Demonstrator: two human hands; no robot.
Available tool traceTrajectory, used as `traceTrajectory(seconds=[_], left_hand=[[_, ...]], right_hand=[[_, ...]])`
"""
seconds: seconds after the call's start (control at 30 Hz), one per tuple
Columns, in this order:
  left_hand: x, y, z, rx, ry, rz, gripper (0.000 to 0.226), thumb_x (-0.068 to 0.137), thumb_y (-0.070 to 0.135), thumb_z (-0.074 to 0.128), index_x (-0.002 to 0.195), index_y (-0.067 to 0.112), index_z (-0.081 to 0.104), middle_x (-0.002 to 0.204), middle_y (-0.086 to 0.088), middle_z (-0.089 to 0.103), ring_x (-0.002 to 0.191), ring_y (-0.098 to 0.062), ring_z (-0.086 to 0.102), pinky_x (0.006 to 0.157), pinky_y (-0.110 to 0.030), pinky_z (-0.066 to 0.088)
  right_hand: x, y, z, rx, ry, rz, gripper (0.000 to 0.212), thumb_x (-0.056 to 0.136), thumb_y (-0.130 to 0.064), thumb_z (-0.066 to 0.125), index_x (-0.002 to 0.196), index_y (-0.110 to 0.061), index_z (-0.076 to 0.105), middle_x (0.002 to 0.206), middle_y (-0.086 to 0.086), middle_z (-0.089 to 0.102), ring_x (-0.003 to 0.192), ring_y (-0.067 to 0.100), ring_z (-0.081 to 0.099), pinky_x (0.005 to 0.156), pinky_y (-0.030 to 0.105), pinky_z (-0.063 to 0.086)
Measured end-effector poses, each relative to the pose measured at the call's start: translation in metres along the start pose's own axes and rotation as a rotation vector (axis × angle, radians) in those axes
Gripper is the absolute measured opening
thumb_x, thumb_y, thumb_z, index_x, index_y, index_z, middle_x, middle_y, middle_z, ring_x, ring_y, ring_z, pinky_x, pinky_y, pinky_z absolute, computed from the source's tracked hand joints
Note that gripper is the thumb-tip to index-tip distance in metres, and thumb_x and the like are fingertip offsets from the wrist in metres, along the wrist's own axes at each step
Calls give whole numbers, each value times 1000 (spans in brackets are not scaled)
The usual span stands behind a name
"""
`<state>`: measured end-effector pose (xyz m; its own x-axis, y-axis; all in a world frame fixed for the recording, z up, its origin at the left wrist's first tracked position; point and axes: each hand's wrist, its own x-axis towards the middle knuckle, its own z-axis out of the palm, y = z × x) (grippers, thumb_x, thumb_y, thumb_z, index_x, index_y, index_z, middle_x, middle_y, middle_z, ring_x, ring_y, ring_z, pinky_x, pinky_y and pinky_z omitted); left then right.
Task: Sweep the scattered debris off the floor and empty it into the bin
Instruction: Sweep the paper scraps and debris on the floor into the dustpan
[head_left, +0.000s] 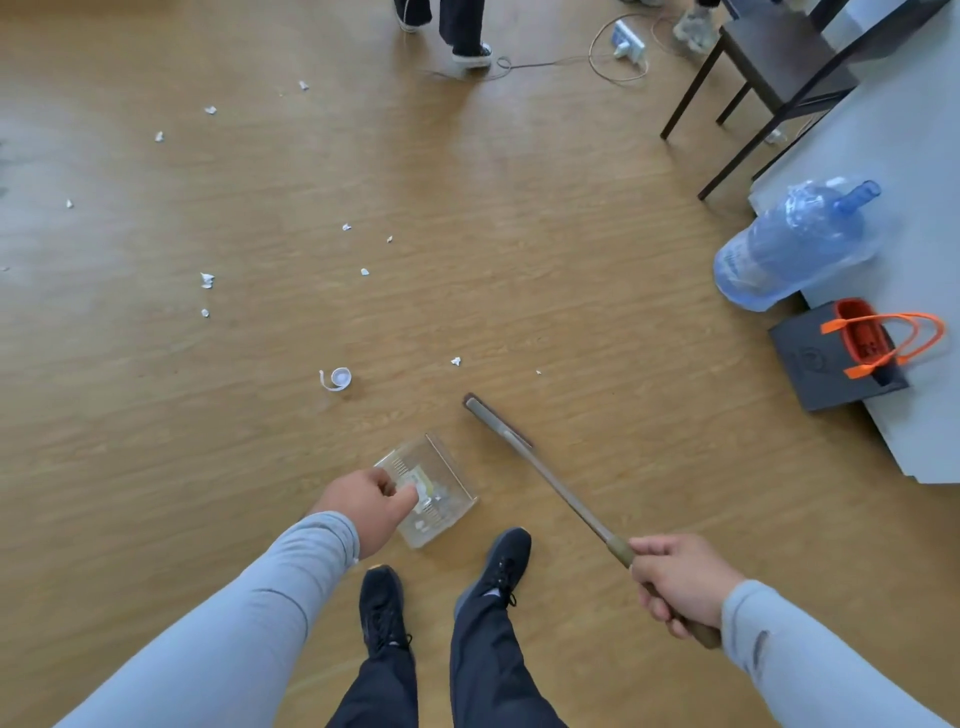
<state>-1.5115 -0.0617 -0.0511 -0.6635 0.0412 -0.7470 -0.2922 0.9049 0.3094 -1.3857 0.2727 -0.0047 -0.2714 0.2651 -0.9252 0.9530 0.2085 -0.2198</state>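
Sleeves: two grey sleeves (249, 623) lowest in view, two black shoes (384, 608) between them.
Right hand: right hand (680, 587) clenched round the broom (545, 478) handle; the broom head rests on the floor (519, 234) just right of the box.
Left hand: left hand (371, 501) pinches the near rim of a clear box (431, 488), which seems to serve as the dustpan.
Box: one, low over the floor ahead of the shoes, with a few pale bits inside.
Debris: about a dozen white scraps (207, 280), spread left and ahead, well apart from the broom; plus one tape curl (336, 378) near the box.
Bin: not in view.
Risk: tilting the box while it hangs from a pinch could spill what it already holds.
Risk: a hard stroke could flick the light scraps past the box or scatter them wider.
Risk: a cable (571, 65) lies far ahead by another person's feet; the broom could snag it there.
Others: one water jug (789, 249), one bag (841, 353).
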Motion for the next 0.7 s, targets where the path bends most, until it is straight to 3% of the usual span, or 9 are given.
traceTrajectory(seconds=[0.13,0.33,0.57,0.7], left_hand=[[0,-4,1,1,14,5,28,90,51,51,91,24,61,80,4,65,72,-15,58,60,-28,42],[-4,-5,-1,2,5,-1,29,92,51,51,95,24,62,80,4,65,71,-14,60,58,-28,41],[-11,-4,-6,-11,-6,-4,26,91,50,52,90,25,59,74,7,62,66,-11,57,55,-27,39],[2,8,-10,-117,11,-28,33,87,52,55,88,20,63,74,0,68,73,-22,66,63,-31,48]], right_hand=[[4,-10,10,40,-76,54,48,91,-3,53,137,-17,53,65,15,61,42,17,45,38,20,34],[-23,2,-39,280,-151,82,38,97,-2,54,134,-10,55,67,15,60,42,14,42,32,16,31],[-30,-7,-68,244,9,-29,42,96,1,54,135,-12,54,62,16,59,37,16,41,34,17,32],[-3,-34,-82,220,133,-80,47,95,1,54,140,-12,52,61,15,59,37,16,41,36,17,32]])
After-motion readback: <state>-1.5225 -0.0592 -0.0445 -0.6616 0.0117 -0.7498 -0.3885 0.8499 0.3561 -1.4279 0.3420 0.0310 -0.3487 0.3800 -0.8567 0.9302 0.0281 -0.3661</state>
